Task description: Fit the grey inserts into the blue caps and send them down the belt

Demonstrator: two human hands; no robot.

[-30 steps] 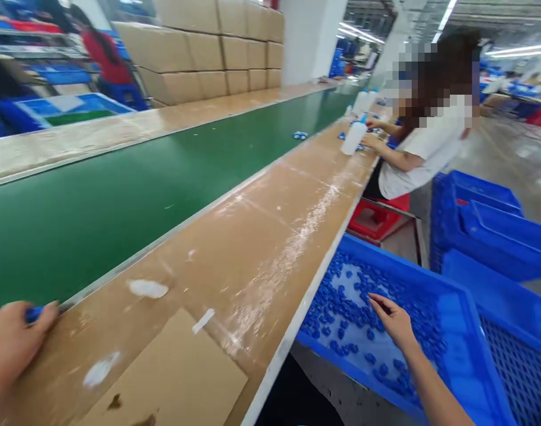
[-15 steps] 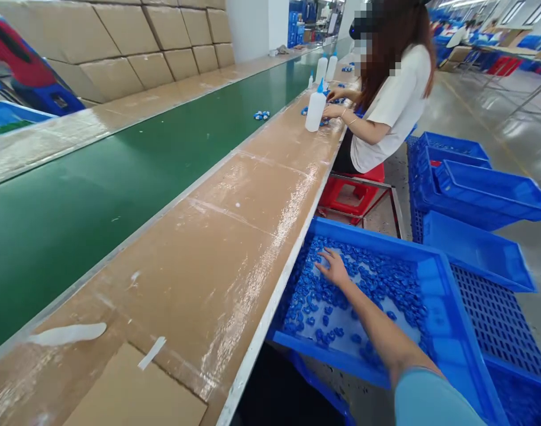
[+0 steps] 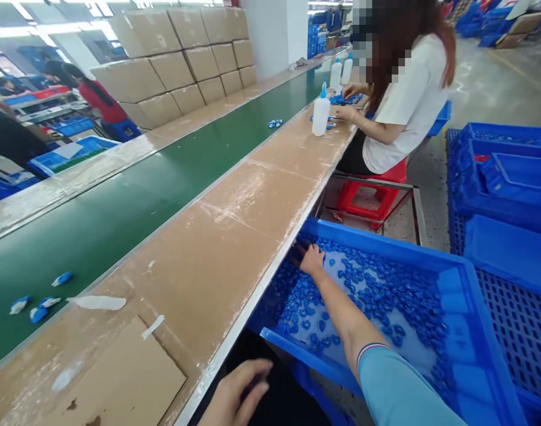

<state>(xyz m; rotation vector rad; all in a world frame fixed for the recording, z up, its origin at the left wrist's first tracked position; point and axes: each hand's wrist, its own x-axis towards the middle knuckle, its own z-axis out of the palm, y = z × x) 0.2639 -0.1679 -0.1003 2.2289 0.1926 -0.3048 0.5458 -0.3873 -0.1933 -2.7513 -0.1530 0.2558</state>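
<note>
My right hand reaches into a large blue tray, its fingers spread at the corner near the table edge, among many small blue pieces. Part of its fingers lies in the shadow under the edge, and no piece shows held in it. At the bottom centre, beside the table edge, my left hand hovers over my dark-clothed lap, fingers curved and apart, holding nothing. Several blue-and-white pieces lie on the green belt at the left.
A cardboard sheet lies on the brown table. Further along, a person in a white shirt sits handling blue pieces near white bottles. Blue crates stand at the right; cartons are stacked beyond the belt.
My right hand has moved left, towards the tray's corner by the table. My left hand has come into view at the bottom. The view has shifted, and more pieces show on the belt at left.
</note>
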